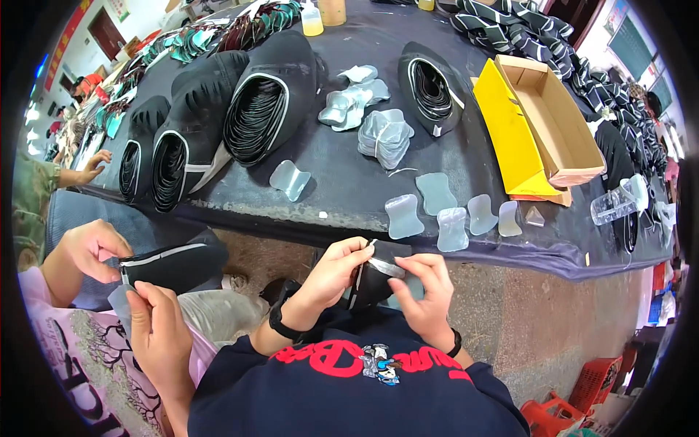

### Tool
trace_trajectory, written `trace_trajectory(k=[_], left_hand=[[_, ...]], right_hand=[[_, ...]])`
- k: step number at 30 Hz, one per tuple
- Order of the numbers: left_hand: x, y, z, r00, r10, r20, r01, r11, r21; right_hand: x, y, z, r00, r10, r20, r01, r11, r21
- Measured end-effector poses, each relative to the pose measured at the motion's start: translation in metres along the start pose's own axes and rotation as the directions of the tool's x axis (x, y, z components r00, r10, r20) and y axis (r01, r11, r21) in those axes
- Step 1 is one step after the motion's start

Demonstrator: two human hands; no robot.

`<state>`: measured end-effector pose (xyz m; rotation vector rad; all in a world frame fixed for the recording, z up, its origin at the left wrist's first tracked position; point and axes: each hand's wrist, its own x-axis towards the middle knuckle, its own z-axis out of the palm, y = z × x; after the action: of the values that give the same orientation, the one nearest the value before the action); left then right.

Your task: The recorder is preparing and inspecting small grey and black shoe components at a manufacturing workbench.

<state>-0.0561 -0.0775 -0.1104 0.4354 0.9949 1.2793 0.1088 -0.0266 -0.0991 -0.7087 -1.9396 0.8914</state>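
Note:
A black fabric shoe upper (pixel 375 284) with a pale trim strip is held in front of my chest, above the lap. My left hand (pixel 336 271) pinches its left edge between thumb and fingers. At the upper's right side, my right hand (pixel 426 291) has thumb and fingers closed on the edge by the pale strip. Beneath the right fingers a translucent plastic piece (pixel 413 286) shows in part; how it sits against the upper is hidden. Along the table's near edge lie several loose translucent plastic pieces (pixel 405 216), curved in at the sides.
The dark-covered table (pixel 328 186) carries nested black uppers (pixel 262 109), a stack of plastic pieces (pixel 386 138) and a yellow cardboard box (pixel 510 127). A clear plastic cup (pixel 615 204) lies right. On my left, a co-worker's hands (pixel 156 320) hold another black upper (pixel 178 266). Red crates (pixel 593 382) stand lower right.

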Motion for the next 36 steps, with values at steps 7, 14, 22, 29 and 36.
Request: trace_trajectory(k=[7, 14, 22, 29, 36], left_hand=[[-0.007, -0.001, 0.009, 0.995, 0.03, -0.091, -0.028, 0.999, 0.018], [-0.001, -0.012, 0.009, 0.985, 0.159, -0.064, -0.136, 0.954, 0.269], [0.0, -0.011, 0.008, 0.987, 0.142, -0.074, -0.12, 0.962, 0.246], [-0.003, -0.008, 0.006, 0.978, 0.209, -0.017, -0.201, 0.957, 0.212], [-0.011, 0.005, 0.017, 1.0, 0.022, 0.012, -0.023, 0.993, 0.114]], right_hand=[[-0.003, 0.004, 0.015, 0.998, -0.032, -0.052, 0.028, 0.996, -0.082], [-0.009, 0.007, 0.02, 0.996, -0.027, -0.086, 0.019, 0.995, -0.096], [-0.018, 0.008, 0.015, 0.964, 0.113, -0.243, -0.04, 0.958, 0.286], [-0.029, 0.038, -0.033, 0.903, 0.304, -0.304, -0.271, 0.951, 0.146], [-0.046, 0.07, -0.066, 0.944, 0.191, -0.27, -0.317, 0.756, -0.573]])
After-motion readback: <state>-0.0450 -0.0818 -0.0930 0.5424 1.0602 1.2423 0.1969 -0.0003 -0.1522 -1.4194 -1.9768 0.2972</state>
